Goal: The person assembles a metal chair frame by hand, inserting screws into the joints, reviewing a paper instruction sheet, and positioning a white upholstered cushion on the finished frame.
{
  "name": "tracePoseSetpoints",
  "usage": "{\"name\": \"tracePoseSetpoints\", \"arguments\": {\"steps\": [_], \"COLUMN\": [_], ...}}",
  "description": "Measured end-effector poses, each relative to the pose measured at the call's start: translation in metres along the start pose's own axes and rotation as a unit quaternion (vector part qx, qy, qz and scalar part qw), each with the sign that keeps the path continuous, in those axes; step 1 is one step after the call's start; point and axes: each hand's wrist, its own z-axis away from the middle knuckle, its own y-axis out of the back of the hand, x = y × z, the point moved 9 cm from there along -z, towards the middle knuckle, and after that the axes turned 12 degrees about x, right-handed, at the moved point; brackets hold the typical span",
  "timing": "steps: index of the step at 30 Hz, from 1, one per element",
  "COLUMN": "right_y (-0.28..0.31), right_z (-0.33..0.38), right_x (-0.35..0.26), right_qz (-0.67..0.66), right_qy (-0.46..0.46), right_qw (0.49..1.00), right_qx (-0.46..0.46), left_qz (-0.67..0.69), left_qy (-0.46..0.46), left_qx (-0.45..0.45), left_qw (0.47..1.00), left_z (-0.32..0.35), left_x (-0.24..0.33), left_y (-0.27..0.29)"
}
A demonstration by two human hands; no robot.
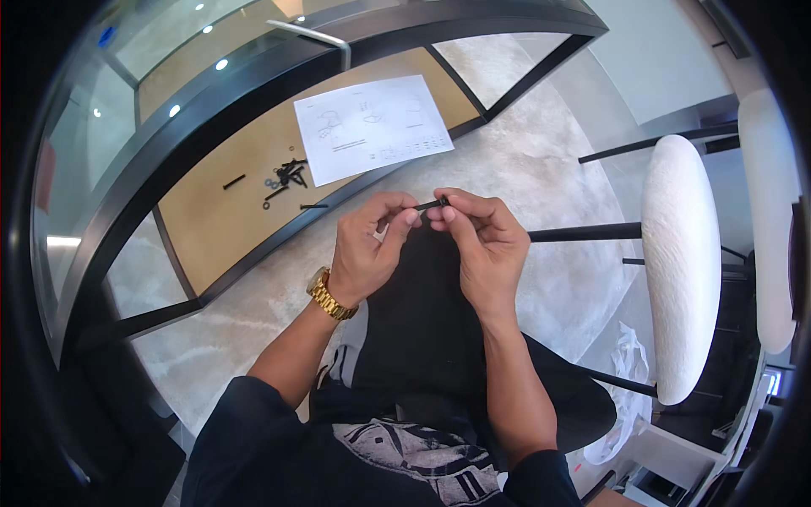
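Above my lap I hold a black bolt [429,205] between both hands. My left hand [372,239] pinches one end of it with thumb and fingertips; a gold watch [330,296] circles that wrist. At the other end, my right hand [484,245] grips the bolt near what looks like its head, where a small ring or washer may sit, too small to tell. Beyond my hands, a pile of black bolts [291,173] with several washers [269,183] lies on a tan shelf panel [221,221]. Single bolts lie apart, one of them [314,206] close to the shelf's near edge.
A white instruction sheet [372,127] lies on the shelf panel, under a black table frame [245,76] with a glass top. To the right stands a white cushioned piece [683,270] with black legs. A clear plastic bag [623,389] lies below it on the floor.
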Motion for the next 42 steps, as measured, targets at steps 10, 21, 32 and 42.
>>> {"name": "tracePoseSetpoints", "arguments": {"steps": [10,21,32,42], "right_y": [0.073,0.124,0.142,0.155], "right_z": [0.011,0.021,0.03,0.035], "right_x": [-0.053,-0.077,-0.089,-0.077], "right_qz": [-0.052,-0.039,0.04,0.127], "right_qy": [0.052,0.115,0.106,0.023], "right_qw": [0.996,0.99,0.99,0.986], "right_qx": [0.045,0.072,0.081,0.105], "left_qz": [0.166,0.256,0.26,0.321], "left_qy": [0.092,0.129,0.146,0.212], "left_qx": [-0.157,-0.198,-0.264,-0.312], "left_qw": [0.969,0.937,0.917,0.869], "left_z": [0.019,0.041,0.047,0.066], "left_x": [0.029,0.041,0.046,0.031], "left_y": [-0.08,-0.131,-0.148,-0.174]}}
